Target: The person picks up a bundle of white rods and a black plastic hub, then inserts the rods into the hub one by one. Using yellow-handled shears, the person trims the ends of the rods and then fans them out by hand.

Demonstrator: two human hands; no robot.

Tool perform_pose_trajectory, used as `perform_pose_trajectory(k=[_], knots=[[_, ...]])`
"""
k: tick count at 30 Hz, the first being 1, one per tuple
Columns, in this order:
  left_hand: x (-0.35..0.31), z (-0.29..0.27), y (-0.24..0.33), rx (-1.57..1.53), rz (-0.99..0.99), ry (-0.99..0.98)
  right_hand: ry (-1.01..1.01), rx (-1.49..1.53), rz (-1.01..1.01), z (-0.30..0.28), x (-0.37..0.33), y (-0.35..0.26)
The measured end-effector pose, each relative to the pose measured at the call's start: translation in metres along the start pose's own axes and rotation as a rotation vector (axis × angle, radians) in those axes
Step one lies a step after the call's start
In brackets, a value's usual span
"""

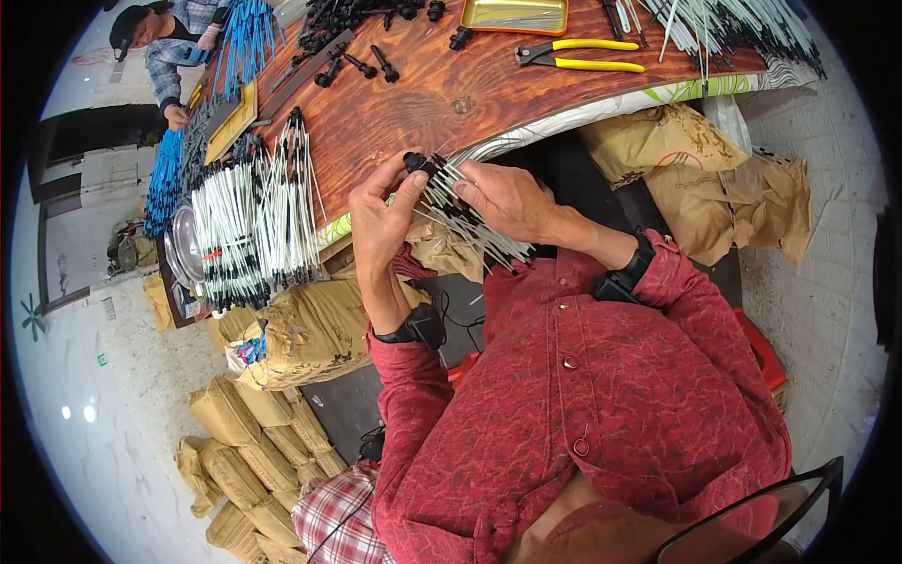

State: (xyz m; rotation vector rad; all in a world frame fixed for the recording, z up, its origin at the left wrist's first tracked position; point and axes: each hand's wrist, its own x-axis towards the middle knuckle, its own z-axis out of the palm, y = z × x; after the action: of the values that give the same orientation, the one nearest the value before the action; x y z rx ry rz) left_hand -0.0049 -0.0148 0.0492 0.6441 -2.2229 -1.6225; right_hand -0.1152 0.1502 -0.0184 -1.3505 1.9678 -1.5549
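Note:
My left hand (378, 214) pinches a small black fitting (419, 164) between thumb and fingers, just off the table's near edge. Beside it, my right hand (512, 199) is closed around a loose bundle of thin white rods (474, 226) with black ends. The rods slant down toward my shirt, and their upper black ends lie against the fitting. Whether the fitting is joined to one of the rods, I cannot make out.
Bunches of white rods (225, 226) line the table's left edge, near blue rods (164, 179). Yellow-handled pliers (578, 54), loose black fittings (360, 66) and a yellow tray (517, 17) lie on the wooden table (423, 103). Paper sacks (319, 324) stand below. Another person (169, 56) works at far left.

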Motion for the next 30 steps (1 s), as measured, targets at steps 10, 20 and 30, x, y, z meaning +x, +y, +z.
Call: perform_pose_trajectory(k=[10, 20, 30], knots=[[0.002, -0.003, -0.002, -0.108, -0.009, -0.078, 0.047, -0.136, -0.037, 0.002, 0.002, -0.002], [0.000, 0.000, -0.001, -0.165, 0.025, -0.121, 0.024, -0.170, -0.068, -0.002, 0.000, -0.009], [-0.022, 0.019, 0.011, -0.159, -0.083, 0.063, 0.013, -0.135, -0.093, -0.007, -0.001, -0.011]])
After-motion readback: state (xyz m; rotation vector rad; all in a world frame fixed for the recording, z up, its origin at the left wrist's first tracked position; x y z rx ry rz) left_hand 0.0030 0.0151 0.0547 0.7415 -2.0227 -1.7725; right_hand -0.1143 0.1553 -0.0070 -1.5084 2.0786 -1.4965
